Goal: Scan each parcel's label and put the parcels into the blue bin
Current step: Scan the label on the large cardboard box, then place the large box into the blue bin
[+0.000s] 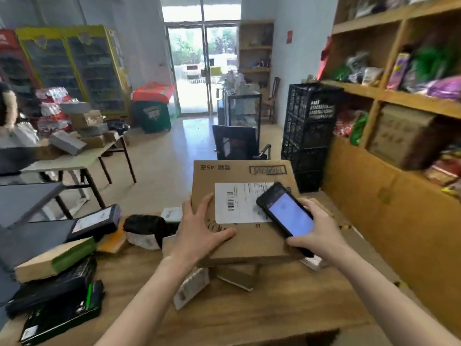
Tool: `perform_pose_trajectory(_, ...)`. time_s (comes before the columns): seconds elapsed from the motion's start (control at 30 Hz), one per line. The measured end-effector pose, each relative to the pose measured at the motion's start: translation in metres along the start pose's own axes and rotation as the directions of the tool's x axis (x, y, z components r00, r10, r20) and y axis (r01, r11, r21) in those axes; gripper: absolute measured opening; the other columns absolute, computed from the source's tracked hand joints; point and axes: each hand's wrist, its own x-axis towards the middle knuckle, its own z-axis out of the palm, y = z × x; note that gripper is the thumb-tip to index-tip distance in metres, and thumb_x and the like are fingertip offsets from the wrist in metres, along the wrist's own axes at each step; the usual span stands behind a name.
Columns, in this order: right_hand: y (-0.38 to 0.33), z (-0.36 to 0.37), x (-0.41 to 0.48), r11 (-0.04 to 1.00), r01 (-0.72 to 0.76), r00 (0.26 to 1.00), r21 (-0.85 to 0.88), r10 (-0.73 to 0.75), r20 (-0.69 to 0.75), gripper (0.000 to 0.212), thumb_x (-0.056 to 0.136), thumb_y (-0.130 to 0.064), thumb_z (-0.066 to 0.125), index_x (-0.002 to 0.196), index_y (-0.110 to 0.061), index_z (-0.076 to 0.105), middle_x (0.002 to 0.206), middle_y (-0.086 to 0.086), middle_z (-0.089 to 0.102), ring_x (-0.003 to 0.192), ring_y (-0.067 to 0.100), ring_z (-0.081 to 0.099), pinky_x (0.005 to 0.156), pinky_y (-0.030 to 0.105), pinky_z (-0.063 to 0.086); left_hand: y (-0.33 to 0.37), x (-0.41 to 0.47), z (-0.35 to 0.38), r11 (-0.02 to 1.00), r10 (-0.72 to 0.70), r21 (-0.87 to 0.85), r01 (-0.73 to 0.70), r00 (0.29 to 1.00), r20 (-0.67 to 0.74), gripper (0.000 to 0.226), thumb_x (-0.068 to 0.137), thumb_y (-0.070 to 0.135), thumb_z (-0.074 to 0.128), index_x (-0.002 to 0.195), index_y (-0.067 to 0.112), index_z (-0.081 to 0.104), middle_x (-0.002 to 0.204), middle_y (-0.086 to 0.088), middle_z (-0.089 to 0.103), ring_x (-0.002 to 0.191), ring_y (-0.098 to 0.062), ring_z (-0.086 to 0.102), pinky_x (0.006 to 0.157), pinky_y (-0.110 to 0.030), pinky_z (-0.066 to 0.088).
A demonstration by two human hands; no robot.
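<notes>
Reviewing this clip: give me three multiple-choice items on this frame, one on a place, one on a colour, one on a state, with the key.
1. Where is the phone?
A) over the label, at its right end
B) on the wooden shelf
C) on the floor

2. What colour are the stacked crates?
A) blue
B) black
C) red

3. What is the left hand doing?
A) holding a pen
B) hanging off the table
C) resting on the cardboard box

Key: 1 A, the right hand holds it above the label. 2 B, all are black. 3 C, its fingers lie spread at the box's left edge.
</notes>
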Motion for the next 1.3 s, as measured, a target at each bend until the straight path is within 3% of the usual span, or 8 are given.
perform_pose_trajectory(0.17, 0.089, -0.118, -0.082, 0.977, -0.21, 0.96, -0.04, 0.199, -0.195, 0.1, 0.052, -0.024, 0.088, 0.14, -0.026, 0.039, 0.127, -0.005, 0.05, 0.102, 0.011, 0.046, 0.074, 0.026, 0.041, 0.112, -0.013, 0.113, 0.977, 0.208, -0.082, -0.195, 0.954, 0.215, 0.098, 0.058, 0.07, 0.075, 0.139, 0.055, 0.021, 0.156, 0.01, 0.004, 0.137, -0.031, 0.036, 0.11, -0.044, 0.036)
perform_pose_trajectory(0.3, 0.15, -0.201, -0.172, 0.908, -0.418, 0.835, -0.007, 0.381, -0.397, 0.1, 0.051, -0.025, 0.085, 0.139, -0.029, 0.039, 0.129, -0.008, 0.05, 0.112, 0.014, 0.05, 0.085, 0.033, 0.048, 0.213, -0.039, 0.204, 0.906, 0.423, -0.2, -0.374, 0.832, 0.359, 0.096, 0.057, 0.073, 0.073, 0.136, 0.06, 0.021, 0.156, 0.011, 0.005, 0.136, -0.03, 0.037, 0.106, -0.045, 0.04)
perform_pose_trajectory(0.53, 0.224, -0.296, -0.35, 0.7, -0.695, 0.465, 0.163, 0.611, -0.641, 0.098, 0.048, -0.024, 0.084, 0.137, -0.03, 0.042, 0.126, -0.004, 0.055, 0.111, 0.018, 0.053, 0.088, 0.038, 0.048, 0.372, -0.141, 0.353, 0.71, 0.7, -0.466, -0.529, 0.456, 0.55, 0.095, 0.057, 0.073, 0.073, 0.137, 0.057, 0.022, 0.154, 0.012, 0.004, 0.133, -0.027, 0.04, 0.102, -0.038, 0.044)
perform_pose_trajectory(0.7, 0.259, -0.347, -0.471, 0.505, -0.812, 0.157, 0.294, 0.674, -0.722, 0.095, 0.053, -0.022, 0.086, 0.137, -0.028, 0.042, 0.122, -0.008, 0.052, 0.101, 0.01, 0.047, 0.077, 0.03, 0.04, 0.467, -0.252, 0.453, 0.587, 0.783, -0.653, -0.479, 0.13, 0.608, 0.095, 0.055, 0.076, 0.069, 0.136, 0.056, 0.025, 0.155, 0.008, 0.005, 0.137, -0.027, 0.036, 0.102, -0.033, 0.04)
perform_pose_trajectory(0.83, 0.288, -0.381, -0.528, 0.349, -0.865, -0.02, 0.361, 0.695, -0.719, 0.097, 0.055, -0.025, 0.085, 0.14, -0.024, 0.038, 0.132, -0.005, 0.05, 0.117, 0.016, 0.048, 0.085, 0.032, 0.043, 0.524, -0.319, 0.518, 0.527, 0.798, -0.742, -0.415, -0.058, 0.599, 0.093, 0.057, 0.076, 0.07, 0.134, 0.062, 0.02, 0.154, 0.012, 0.002, 0.137, -0.024, 0.036, 0.099, -0.03, 0.04)
perform_pose_trajectory(1.1, 0.379, -0.409, -0.599, 0.185, -0.855, -0.189, 0.485, 0.759, -0.623, 0.095, 0.048, -0.035, 0.08, 0.135, -0.028, 0.042, 0.124, -0.01, 0.053, 0.113, 0.013, 0.049, 0.082, 0.033, 0.048, 0.582, -0.413, 0.638, 0.519, 0.707, -0.767, -0.376, -0.316, 0.633, 0.094, 0.058, 0.071, 0.073, 0.137, 0.056, 0.024, 0.154, 0.012, 0.003, 0.14, -0.011, 0.025, 0.105, -0.022, 0.031)
perform_pose_trajectory(1.2, 0.429, -0.406, -0.617, 0.159, -0.84, -0.179, 0.518, 0.821, -0.542, 0.096, 0.046, -0.036, 0.077, 0.134, -0.028, 0.042, 0.124, -0.008, 0.053, 0.115, 0.014, 0.048, 0.085, 0.033, 0.047, 0.575, -0.43, 0.677, 0.593, 0.632, -0.707, -0.386, -0.321, 0.706, 0.094, 0.055, 0.068, 0.074, 0.135, 0.057, 0.026, 0.149, 0.016, 0.006, 0.127, -0.006, 0.033, 0.102, -0.018, 0.034)
perform_pose_trajectory(1.3, 0.493, -0.407, -0.629, 0.162, -0.834, -0.123, 0.527, 0.877, -0.464, 0.093, 0.05, -0.032, 0.079, 0.135, -0.031, 0.041, 0.126, -0.011, 0.051, 0.122, 0.012, 0.046, 0.092, 0.03, 0.045, 0.562, -0.442, 0.72, 0.647, 0.556, -0.607, -0.461, -0.259, 0.789, 0.095, 0.054, 0.068, 0.074, 0.134, 0.056, 0.026, 0.152, 0.013, 0.003, 0.13, -0.011, 0.035, 0.102, -0.025, 0.041)
